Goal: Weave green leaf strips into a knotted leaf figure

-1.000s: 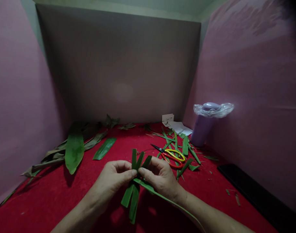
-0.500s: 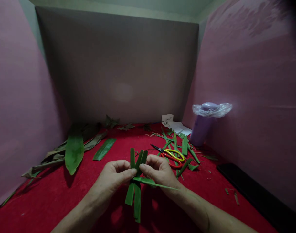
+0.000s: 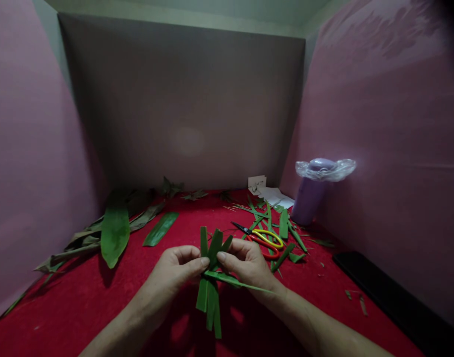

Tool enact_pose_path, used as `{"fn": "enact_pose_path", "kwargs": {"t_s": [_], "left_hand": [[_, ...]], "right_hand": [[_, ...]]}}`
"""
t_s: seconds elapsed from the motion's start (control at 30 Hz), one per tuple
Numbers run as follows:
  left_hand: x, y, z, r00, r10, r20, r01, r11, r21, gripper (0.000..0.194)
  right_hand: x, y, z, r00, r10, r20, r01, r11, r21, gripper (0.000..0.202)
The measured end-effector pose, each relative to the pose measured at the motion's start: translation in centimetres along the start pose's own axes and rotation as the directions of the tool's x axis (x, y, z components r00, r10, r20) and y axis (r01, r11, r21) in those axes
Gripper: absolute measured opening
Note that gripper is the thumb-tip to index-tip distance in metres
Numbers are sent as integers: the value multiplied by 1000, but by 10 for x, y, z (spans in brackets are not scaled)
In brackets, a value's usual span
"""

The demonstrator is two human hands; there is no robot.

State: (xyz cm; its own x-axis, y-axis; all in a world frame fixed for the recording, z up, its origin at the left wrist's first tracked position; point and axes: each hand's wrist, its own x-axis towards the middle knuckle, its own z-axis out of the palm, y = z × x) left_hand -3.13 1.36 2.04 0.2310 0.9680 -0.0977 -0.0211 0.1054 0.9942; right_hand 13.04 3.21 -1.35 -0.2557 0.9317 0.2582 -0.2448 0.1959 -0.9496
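Note:
Several green leaf strips point(image 3: 214, 248) cross one another in a bundle between my two hands. From its left side my left hand point(image 3: 178, 270) pinches the bundle with thumb and fingertips. My right hand point(image 3: 247, 265) is closed on the right-hand strips, thumb in front. One narrow strip point(image 3: 230, 279) runs out from the crossing over my right wrist. Strip ends fan out above the hands and hang below them. The middle of the crossing is partly hidden by my thumbs.
Scissors point(image 3: 266, 238) with yellow and red handles lie beyond my right hand among cut leaf scraps point(image 3: 283, 223). A purple bin point(image 3: 309, 201) with a plastic liner stands at right, near a black slab point(image 3: 364, 270). Broad leaves point(image 3: 115, 228) lie at left on red cloth.
The strips have spread apart: the right-hand upper strip now leans further right with my right thumb, and the lower ends have fanned out and shifted slightly right.

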Motion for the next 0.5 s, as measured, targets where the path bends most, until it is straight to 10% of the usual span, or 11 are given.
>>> {"fn": "enact_pose_path", "kwargs": {"t_s": [0.5], "left_hand": [[-1,2,3,1000,16,-2,-16,1000,-18,25]], "right_hand": [[0,-8,2,998,16,-66,-18,999,-36,17]]}}
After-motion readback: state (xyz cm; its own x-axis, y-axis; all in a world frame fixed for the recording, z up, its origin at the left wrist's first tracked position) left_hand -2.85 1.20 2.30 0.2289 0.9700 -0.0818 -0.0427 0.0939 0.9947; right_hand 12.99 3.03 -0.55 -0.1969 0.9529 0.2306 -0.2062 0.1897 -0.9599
